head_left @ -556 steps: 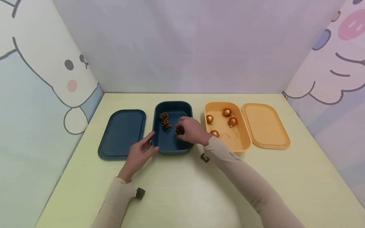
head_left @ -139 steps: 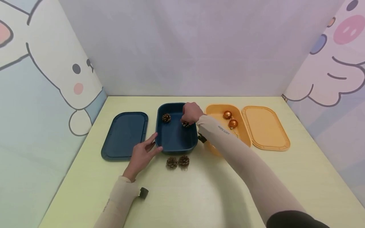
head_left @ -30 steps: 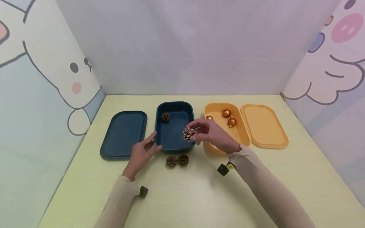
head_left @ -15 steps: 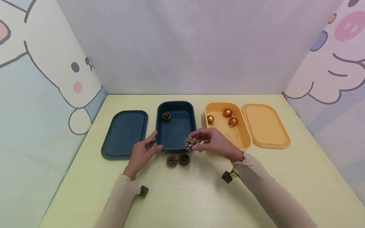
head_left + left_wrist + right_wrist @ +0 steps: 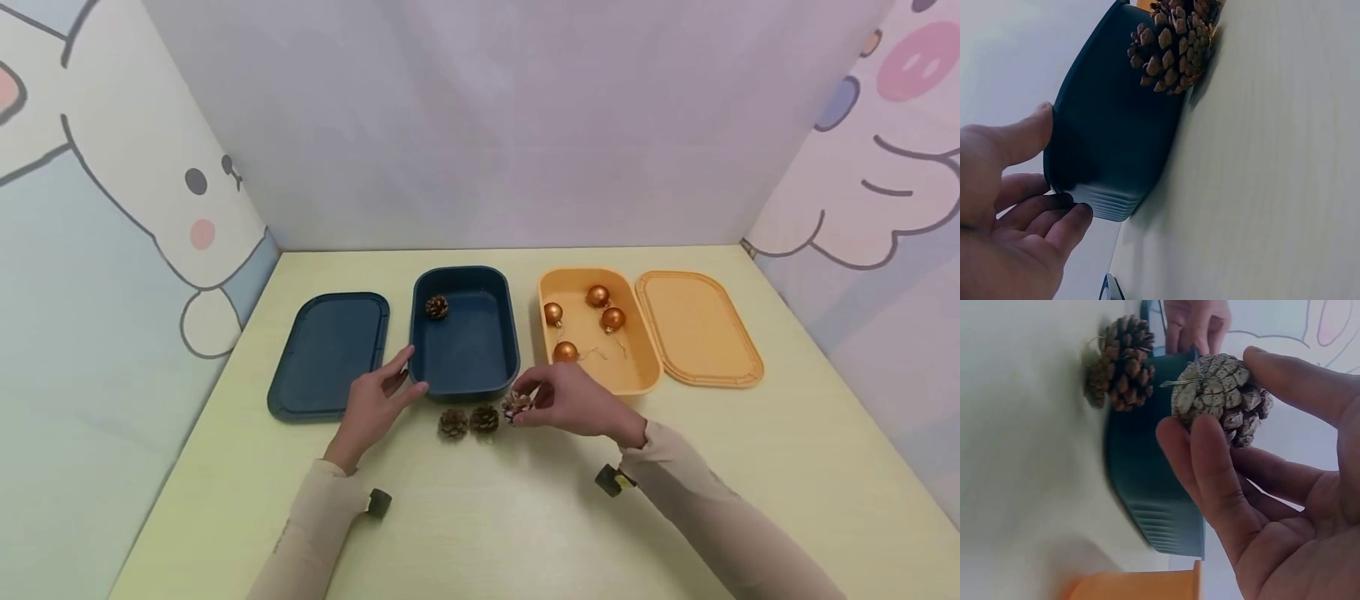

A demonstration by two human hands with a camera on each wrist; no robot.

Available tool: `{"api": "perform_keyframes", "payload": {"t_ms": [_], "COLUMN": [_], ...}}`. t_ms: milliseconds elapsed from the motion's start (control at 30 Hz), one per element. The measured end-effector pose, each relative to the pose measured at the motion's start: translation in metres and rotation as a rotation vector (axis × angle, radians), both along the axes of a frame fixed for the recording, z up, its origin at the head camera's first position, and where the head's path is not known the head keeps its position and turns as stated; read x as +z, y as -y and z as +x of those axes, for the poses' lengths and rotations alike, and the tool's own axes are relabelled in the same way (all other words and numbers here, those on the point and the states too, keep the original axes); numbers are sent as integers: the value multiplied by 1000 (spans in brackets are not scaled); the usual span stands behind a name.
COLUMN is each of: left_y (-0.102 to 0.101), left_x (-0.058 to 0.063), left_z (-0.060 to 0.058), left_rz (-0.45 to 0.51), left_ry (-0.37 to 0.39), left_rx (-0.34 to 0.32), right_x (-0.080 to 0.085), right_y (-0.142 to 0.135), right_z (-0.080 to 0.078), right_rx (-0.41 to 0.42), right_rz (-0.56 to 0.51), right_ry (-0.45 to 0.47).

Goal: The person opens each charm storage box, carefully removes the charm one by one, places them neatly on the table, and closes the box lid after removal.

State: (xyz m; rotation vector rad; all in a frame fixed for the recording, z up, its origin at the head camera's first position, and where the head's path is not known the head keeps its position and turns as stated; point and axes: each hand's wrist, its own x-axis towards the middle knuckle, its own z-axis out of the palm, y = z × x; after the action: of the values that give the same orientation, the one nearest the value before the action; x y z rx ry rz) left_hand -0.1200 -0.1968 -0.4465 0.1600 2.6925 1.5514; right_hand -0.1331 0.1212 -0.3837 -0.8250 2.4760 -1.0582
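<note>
My right hand (image 5: 573,402) pinches a white-tipped pine cone (image 5: 517,407) between thumb and fingertips, just in front of the dark blue box (image 5: 465,393). A thin wire sticks out of that pine cone, as the right wrist view shows. To its left, two brown pine cones, one (image 5: 453,424) beside the other (image 5: 484,419), lie on the table. One more pine cone (image 5: 437,307) is inside the box, toward its back left. With fingers and thumb spread, my left hand (image 5: 372,408) touches the box's front left corner; the left wrist view has the thumb (image 5: 1025,134) at the rim.
An orange box (image 5: 651,375) with several copper-coloured baubles (image 5: 613,318) stands right of the blue one. Its orange lid (image 5: 699,329) lies further right. Flat on the left is a dark blue lid (image 5: 330,354). A wall closes off the table's back.
Earlier, my right hand lifted the white-tipped pine cone out of the blue box; it has since come down toward the table. Two brown pine cones came out before. My left hand stays at the box.
</note>
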Motion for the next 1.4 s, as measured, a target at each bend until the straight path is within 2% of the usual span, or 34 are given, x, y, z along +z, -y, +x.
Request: {"api": "perform_keyframes", "payload": {"t_ms": [233,600,1000,1400], "left_y": [-2,-4,-4,-3], "left_x": [2,2,-1,0], "left_z": [1,1,1,1], "left_rz": [-6,-8,6,-7], "left_ry": [-5,-16,-21,-21], "left_rx": [2,3,-5,-5], "right_x": [-15,-32,-35,-35], "right_y": [4,14,15,11], "right_z": [4,4,6,10], "right_rx": [-7,-78,-94,-113], "right_rz": [87,193,166,205], "right_ry": [-62,-193,-175,-202]}}
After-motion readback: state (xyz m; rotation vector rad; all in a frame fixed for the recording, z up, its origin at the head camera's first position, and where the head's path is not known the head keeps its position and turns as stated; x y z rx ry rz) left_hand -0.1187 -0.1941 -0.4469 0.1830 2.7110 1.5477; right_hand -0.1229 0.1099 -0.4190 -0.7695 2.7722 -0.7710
